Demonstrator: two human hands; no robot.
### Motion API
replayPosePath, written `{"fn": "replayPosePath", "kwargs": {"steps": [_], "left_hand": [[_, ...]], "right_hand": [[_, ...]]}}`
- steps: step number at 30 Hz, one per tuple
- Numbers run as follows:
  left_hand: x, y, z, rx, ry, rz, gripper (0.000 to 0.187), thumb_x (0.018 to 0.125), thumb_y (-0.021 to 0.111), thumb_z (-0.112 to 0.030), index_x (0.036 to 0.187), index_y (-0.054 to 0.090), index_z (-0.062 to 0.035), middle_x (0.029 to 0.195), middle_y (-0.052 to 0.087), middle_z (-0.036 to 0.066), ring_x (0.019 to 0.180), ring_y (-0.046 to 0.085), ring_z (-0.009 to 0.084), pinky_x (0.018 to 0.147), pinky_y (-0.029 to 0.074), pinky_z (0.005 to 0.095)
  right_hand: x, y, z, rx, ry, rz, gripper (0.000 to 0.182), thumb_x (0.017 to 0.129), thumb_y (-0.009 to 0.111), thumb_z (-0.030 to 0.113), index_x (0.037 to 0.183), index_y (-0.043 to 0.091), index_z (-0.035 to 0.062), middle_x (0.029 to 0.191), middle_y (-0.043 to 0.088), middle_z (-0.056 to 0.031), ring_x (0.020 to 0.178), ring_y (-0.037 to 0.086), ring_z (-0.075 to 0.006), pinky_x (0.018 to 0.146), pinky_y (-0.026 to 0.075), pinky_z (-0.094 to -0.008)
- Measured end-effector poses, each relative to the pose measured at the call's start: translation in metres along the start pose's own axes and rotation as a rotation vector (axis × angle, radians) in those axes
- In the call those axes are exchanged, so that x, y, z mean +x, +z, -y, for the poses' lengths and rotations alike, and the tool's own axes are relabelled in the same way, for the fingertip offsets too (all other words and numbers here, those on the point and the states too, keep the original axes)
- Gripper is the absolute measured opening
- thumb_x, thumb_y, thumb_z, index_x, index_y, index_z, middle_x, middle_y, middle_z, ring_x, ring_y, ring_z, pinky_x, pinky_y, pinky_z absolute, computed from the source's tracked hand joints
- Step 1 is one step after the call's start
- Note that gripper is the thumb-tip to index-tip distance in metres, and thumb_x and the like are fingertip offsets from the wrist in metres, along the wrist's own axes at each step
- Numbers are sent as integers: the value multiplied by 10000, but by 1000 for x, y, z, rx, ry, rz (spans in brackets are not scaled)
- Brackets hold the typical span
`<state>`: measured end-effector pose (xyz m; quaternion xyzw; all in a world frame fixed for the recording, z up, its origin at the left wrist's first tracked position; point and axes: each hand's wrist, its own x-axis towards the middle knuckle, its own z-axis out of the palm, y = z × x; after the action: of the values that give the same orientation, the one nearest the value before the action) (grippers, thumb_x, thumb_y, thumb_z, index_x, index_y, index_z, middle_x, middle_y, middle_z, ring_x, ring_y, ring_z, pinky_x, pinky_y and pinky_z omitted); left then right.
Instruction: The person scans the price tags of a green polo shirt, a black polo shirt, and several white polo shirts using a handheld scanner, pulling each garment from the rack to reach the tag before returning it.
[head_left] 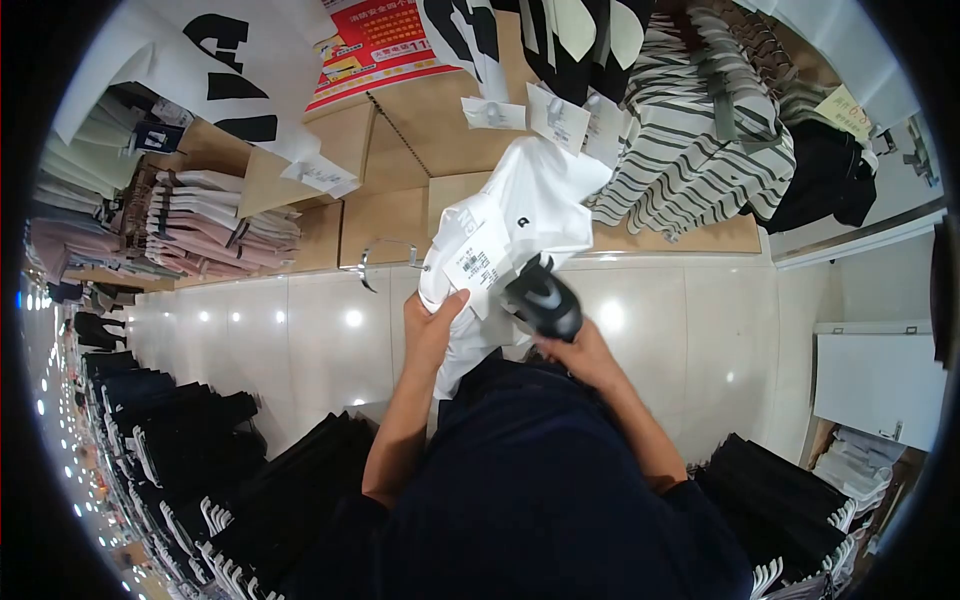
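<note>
A white garment [545,185] with a small black print hangs in front of my body, its collar side toward the left. My left hand [436,318] is closed on its edge, thumb on top beside a white paper tag [478,258] with a barcode. From the garment's left side sticks out a metal hanger hook [368,266]. My right hand [585,352] is wrapped round the handle of a black handheld barcode scanner [545,303], slightly blurred. The scanner's head is over the garment, to the right of the tag and close to it.
Striped shirts [690,150] hang ahead on the right, pink garments [205,220] on the left. Wooden display boxes [385,215] stand ahead. Racks of dark trousers [190,420] are on the left, with more dark clothes [775,500] behind right. A white cabinet [875,385] is at far right.
</note>
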<state>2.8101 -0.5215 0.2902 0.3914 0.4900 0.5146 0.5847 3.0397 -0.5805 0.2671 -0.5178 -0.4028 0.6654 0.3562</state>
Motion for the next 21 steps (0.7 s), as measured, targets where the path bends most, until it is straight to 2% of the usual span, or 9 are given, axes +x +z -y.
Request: {"fn": "replayPosePath", "kwargs": {"steps": [4, 7, 10, 13, 14, 15, 17, 19, 21], "left_hand": [[3, 0, 12, 137, 3, 9, 282, 868, 652, -42, 1124, 649, 77, 1023, 700, 92, 913, 645, 133, 804, 509, 272], [4, -2, 20, 178, 93, 47, 264, 868, 658, -55, 1100, 657, 72, 997, 701, 81, 887, 642, 126, 774, 505, 265], [1, 6, 7, 236, 142, 16, 274, 865, 690, -87, 1091, 662, 65, 971, 700, 79, 860, 634, 121, 772, 499, 263], [5, -13, 2, 382, 100, 26, 304, 855, 729, -124, 1083, 650, 61, 963, 694, 81, 871, 628, 122, 805, 497, 269], [7, -17, -6, 389, 117, 37, 318, 853, 738, -135, 1089, 641, 57, 972, 689, 86, 887, 625, 125, 816, 496, 273], [7, -18, -17, 394, 134, 48, 334, 851, 746, -146, 1094, 631, 53, 981, 684, 90, 903, 622, 128, 828, 495, 278], [7, -24, -34, 434, 162, 53, 359, 848, 755, -156, 1110, 611, 43, 1004, 674, 99, 937, 616, 136, 844, 493, 286], [6, -33, -47, 506, 191, 38, 379, 846, 755, -153, 1132, 590, 32, 1032, 664, 109, 972, 611, 145, 853, 493, 292], [6, -52, -42, 617, 187, 47, 469, 816, 781, -198, 1174, 571, 21, 1043, 667, 150, 986, 629, 212, 873, 495, 333]], "right_hand": [[-3, 18, 23, 11, -181, 161, 496, 833, 783, 105, 1251, 553, -32, 1083, 667, -91, 955, 601, -120, 858, 499, -281], [0, 21, 27, 39, -95, 114, 475, 836, 780, 113, 1242, 573, -24, 1104, 680, -95, 1007, 598, -136, 924, 469, -292], [-1, 16, 26, -29, -137, 84, 388, 839, 775, 119, 1169, 622, -16, 1052, 696, -87, 972, 611, -140, 897, 477, -289], [-5, 10, 20, -67, -132, 31, 310, 843, 772, 134, 1094, 664, -15, 1007, 709, -77, 933, 621, -147, 865, 485, -289], [-1, 10, 17, -69, -217, -85, 230, 845, 768, 139, 988, 672, -14, 853, 691, -46, 765, 610, -123, 724, 500, -280], [6, 4, 8, -24, -107, -132, 187, 845, 767, 147, 882, 651, 5, 701, 623, -15, 606, 547, -89, 577, 458, -273], [11, -7, 3, 43, -79, -245, 198, 847, 765, 159, 809, 619, 31, 605, 546, 16, 529, 490, -67, 501, 402, -263], [15, -15, -4, 98, -149, -283, 209, 831, 782, 169, 834, 635, 20, 646, 583, 6, 569, 526, -80, 533, 426, -265], [24, -21, -15, 41, -189, -293, 233, 799, 812, 169, 873, 655, 14, 671, 609, -7, 599, 550, -87, 563, 448, -273]]}}
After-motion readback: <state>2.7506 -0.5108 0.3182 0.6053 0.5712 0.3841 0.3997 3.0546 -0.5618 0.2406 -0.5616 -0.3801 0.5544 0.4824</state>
